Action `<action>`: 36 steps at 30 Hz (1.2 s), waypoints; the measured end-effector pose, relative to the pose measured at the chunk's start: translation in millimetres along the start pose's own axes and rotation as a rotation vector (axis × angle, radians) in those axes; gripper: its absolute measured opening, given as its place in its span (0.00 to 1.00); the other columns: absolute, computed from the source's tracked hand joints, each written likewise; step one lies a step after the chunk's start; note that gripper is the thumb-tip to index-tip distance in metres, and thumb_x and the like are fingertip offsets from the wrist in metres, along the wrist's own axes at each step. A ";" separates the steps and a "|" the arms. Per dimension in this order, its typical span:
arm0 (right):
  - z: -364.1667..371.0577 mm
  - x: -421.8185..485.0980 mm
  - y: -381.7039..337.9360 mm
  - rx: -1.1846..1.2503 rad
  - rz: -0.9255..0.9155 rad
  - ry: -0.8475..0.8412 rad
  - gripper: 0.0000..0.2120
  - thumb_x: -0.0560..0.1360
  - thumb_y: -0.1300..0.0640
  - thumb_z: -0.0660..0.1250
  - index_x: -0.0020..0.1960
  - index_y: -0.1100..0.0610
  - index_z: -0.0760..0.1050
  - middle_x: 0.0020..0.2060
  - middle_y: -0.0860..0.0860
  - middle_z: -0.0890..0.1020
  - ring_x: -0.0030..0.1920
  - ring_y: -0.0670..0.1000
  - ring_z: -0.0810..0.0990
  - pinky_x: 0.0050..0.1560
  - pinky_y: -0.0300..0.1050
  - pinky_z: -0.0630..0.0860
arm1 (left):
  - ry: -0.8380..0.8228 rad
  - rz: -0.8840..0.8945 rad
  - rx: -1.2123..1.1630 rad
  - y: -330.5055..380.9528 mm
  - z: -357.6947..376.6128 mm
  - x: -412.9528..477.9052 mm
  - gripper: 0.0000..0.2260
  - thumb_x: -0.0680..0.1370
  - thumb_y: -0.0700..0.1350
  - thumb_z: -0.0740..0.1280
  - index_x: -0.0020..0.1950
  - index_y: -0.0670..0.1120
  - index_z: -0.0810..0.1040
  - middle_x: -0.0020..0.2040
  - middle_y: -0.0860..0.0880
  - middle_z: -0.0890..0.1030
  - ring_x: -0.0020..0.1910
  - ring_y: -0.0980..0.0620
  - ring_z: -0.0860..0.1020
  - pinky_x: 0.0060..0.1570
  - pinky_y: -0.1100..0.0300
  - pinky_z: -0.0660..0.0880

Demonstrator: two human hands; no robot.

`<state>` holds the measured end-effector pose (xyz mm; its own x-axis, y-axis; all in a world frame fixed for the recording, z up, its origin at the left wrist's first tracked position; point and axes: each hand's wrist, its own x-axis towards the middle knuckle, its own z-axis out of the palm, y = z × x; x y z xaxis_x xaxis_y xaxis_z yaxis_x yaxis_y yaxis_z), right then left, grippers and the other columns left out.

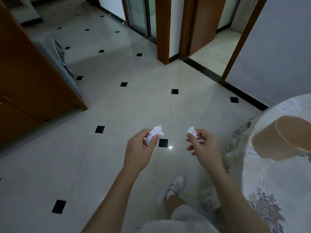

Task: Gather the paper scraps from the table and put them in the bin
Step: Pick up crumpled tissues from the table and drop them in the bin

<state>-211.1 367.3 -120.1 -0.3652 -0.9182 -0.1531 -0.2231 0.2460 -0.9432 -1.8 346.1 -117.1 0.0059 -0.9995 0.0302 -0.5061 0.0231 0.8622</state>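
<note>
My left hand (139, 152) pinches a crumpled white paper scrap (155, 132) between thumb and fingertips, held out over the tiled floor. My right hand (205, 147) pinches a smaller crumpled white scrap (191, 131) the same way, a little to the right. Both arms reach forward from the bottom of the view. The table (286, 190) with its white flowered cloth lies at the right edge. No bin is in view.
A tan cylindrical object (282, 138) lies on the table's cloth. A wooden cabinet (25, 73) stands at the left. Brown door frames (162, 31) and a white wall (277, 56) are ahead. My white shoe (176, 184) is on the glossy floor below.
</note>
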 end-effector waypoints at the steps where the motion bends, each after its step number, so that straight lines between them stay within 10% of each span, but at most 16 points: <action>1: -0.2 20.1 -2.5 -0.001 -0.004 0.015 0.07 0.77 0.49 0.68 0.45 0.52 0.79 0.42 0.54 0.84 0.31 0.49 0.84 0.33 0.50 0.80 | -0.007 0.008 0.002 2.1 7.3 19.3 0.05 0.78 0.49 0.69 0.45 0.49 0.80 0.36 0.49 0.78 0.31 0.52 0.72 0.31 0.65 0.66; 16: -100.1 231.5 -43.4 -0.023 0.002 0.327 0.09 0.78 0.45 0.66 0.44 0.48 0.78 0.40 0.49 0.83 0.30 0.46 0.83 0.35 0.53 0.82 | -0.234 0.143 0.013 106.5 144.4 250.1 0.05 0.78 0.49 0.68 0.43 0.51 0.79 0.36 0.51 0.78 0.36 0.51 0.75 0.31 0.68 0.68; 28: -184.5 243.6 -28.1 -0.107 0.156 0.698 0.03 0.76 0.51 0.69 0.46 0.50 0.79 0.35 0.46 0.81 0.27 0.43 0.81 0.33 0.35 0.74 | -0.656 0.431 -0.011 178.9 288.2 311.1 0.06 0.78 0.50 0.69 0.42 0.51 0.78 0.32 0.50 0.76 0.30 0.50 0.73 0.32 0.54 0.71; 36: -231.2 186.0 -5.1 -0.199 0.414 1.072 0.07 0.76 0.46 0.66 0.45 0.48 0.79 0.30 0.47 0.82 0.32 0.45 0.81 0.40 0.47 0.78 | -1.032 0.731 -0.071 230.9 369.8 285.0 0.08 0.78 0.51 0.69 0.39 0.52 0.77 0.31 0.51 0.75 0.29 0.53 0.71 0.29 0.59 0.68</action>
<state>-486.8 267.0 -75.7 -0.9987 -0.0470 -0.0209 -0.0113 0.5972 -0.8020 -435.9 59.0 -96.4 -0.9440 -0.3033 0.1300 -0.0596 0.5442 0.8368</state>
